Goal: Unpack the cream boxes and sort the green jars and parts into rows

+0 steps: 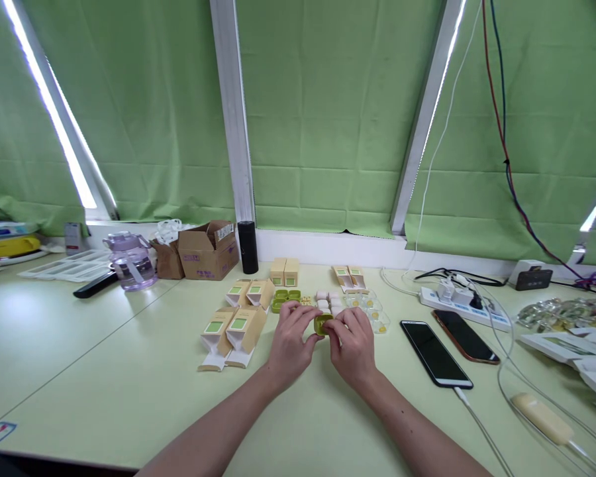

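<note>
A small olive-green square cup (322, 324) is held up over the table between both hands. The fingers and thumb of my left hand (292, 341) pinch its left side. At its right edge, my right hand (351, 341) closes its fingertips on it; whether they also hold something small inside is hidden. Behind my left hand stand several matching green cups (280, 299), beside small yellowish pieces (306, 301). Several white blocks (322, 295) sit just beyond my hands, and clear plastic cups with yellow spots (370, 305) lie to their right.
Open cardboard boxes with green labels (246, 324) stand on the left; more boxes (284, 271) are behind. Two phones (437, 353), a power strip (464, 307) and cables lie right. A purple bottle (131, 262), a carton (208, 252) and a black cylinder (248, 247) stand back left.
</note>
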The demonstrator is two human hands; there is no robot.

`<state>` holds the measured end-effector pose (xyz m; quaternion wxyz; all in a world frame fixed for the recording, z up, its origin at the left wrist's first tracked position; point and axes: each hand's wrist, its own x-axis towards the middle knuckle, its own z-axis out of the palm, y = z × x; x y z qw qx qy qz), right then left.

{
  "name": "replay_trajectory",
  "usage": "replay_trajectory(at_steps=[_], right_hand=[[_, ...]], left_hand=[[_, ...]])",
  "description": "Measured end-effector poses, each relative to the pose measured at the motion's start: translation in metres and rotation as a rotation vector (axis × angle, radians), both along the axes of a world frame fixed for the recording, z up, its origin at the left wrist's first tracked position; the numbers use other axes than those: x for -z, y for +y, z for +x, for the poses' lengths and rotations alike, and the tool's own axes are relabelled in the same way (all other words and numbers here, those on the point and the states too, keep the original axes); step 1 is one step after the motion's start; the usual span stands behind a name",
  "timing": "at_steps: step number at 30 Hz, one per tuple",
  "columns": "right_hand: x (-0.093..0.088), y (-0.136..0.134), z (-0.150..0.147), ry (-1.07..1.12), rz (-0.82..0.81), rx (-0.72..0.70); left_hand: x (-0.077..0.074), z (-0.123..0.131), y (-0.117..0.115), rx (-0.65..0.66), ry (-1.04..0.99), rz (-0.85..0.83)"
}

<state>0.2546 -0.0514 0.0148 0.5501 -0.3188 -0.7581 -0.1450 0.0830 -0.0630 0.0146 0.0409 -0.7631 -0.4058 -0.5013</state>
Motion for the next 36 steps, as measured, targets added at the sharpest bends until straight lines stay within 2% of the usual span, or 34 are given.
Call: replay_trajectory(at_steps=[36], right_hand=[[0.0015, -0.0011, -0.0010, -0.020, 0.017, 0.006]], left_hand=[[0.0026, -0.0020, 0.0030, -0.019, -0.001, -0.003]])
